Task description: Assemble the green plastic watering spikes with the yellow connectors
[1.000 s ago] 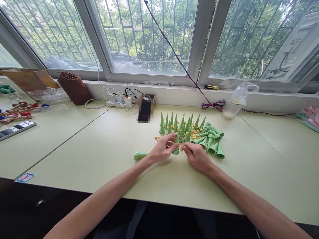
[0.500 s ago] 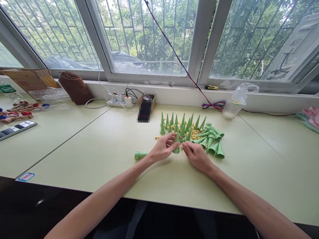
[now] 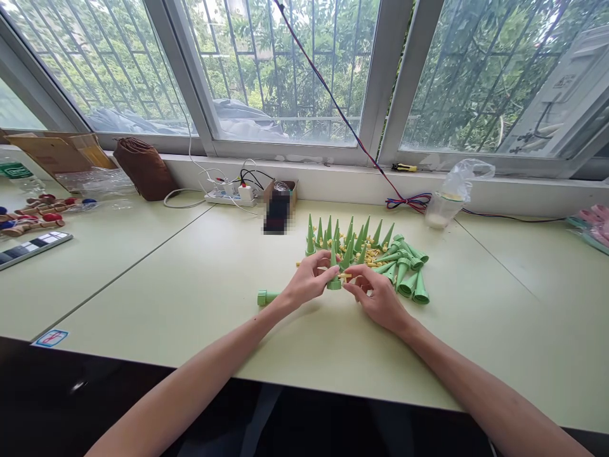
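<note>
My left hand [image 3: 310, 277] is closed around a green plastic watering spike [image 3: 333, 259], held with its tip up and its wide capped end down. A small yellow valve [image 3: 344, 276] sticks out sideways at the right of this spike, low on its body. Thumb and forefinger of my right hand [image 3: 373, 293] are at the outer end of that valve; how far it sits in the spike is too small to tell. Just behind both hands, several more green spikes [image 3: 375, 233] stand upright on the table.
Loose yellow valves [image 3: 374, 255] lie among the standing spikes. A heap of green spikes [image 3: 404, 270] lies to the right, and one capped spike [image 3: 267, 298] by my left wrist. Farther back are a power strip [image 3: 231, 198], a small box [image 3: 289, 189] and a bagged cup [image 3: 443, 206].
The held spike has tilted slightly and moved a little left and up. My right fingers have shifted from a tight pinch to a looser hold, showing more of the yellow valve.
</note>
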The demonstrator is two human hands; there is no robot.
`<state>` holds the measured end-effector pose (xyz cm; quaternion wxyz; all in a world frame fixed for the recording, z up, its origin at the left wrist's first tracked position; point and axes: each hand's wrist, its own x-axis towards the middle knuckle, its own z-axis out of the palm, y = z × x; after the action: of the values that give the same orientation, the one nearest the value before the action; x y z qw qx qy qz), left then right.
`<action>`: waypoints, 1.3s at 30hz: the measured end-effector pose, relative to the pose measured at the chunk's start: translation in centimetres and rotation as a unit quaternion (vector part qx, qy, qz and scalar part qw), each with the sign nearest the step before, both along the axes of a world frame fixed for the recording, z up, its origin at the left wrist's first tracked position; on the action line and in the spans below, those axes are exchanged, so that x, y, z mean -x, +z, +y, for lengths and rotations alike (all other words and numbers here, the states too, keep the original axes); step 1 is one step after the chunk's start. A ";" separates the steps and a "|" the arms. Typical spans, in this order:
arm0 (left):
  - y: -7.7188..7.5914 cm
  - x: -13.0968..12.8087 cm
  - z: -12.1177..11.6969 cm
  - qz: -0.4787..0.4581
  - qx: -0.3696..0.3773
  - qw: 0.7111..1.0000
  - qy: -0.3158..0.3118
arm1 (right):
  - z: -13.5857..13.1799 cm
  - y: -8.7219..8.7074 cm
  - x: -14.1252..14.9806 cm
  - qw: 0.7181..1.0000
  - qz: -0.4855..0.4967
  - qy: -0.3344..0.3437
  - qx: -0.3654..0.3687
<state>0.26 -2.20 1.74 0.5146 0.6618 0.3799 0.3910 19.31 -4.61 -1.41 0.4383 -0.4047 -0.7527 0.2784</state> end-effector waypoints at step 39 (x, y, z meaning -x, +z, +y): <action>-1.5 -0.3 -0.4 0.162 -0.204 0.965 -0.031 | 0.4 -0.6 -0.2 0.999 -0.045 -0.017 -0.017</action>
<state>0.55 -2.62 0.27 0.3125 0.8184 0.3499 0.3319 19.48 -4.20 -2.03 0.4155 -0.4220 -0.7693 0.2396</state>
